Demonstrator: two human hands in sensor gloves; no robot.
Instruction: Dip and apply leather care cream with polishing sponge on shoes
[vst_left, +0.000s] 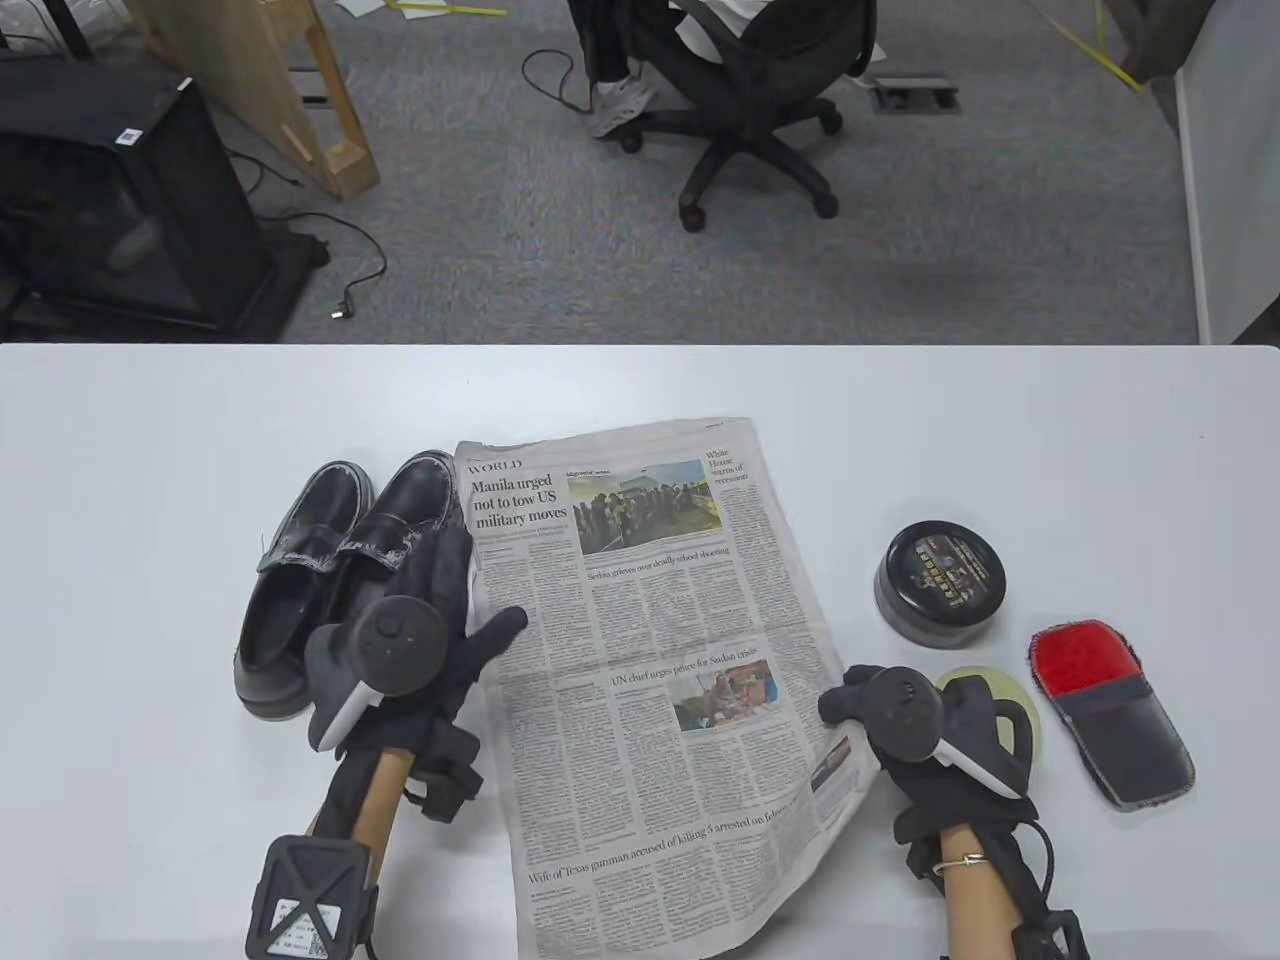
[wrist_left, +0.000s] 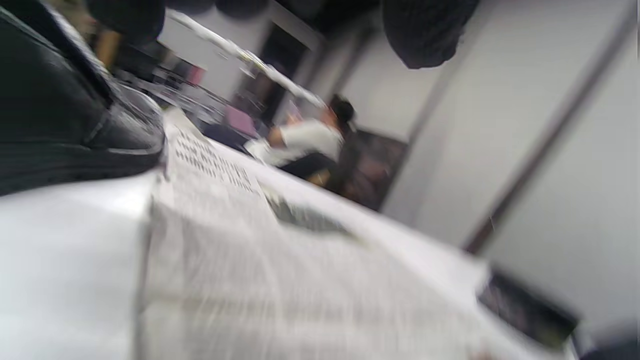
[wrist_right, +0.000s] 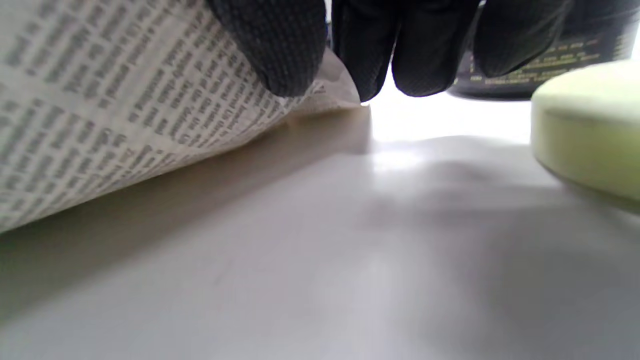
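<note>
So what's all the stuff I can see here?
shoes: two, black, on the table's left, beside the newspaper
newspaper: one, white with print, middle of the table
cream tin: one, black, lid on, right of the newspaper
sponge: one, pale yellow-green, round, near the tin, partly under the right hand
brush: one, red and dark grey, far right
table: one, white
office chair: one, black, on the floor behind
left hand: black glove, thumb on the newspaper's left edge
right hand: black glove, pinches the newspaper's lifted right edge
</note>
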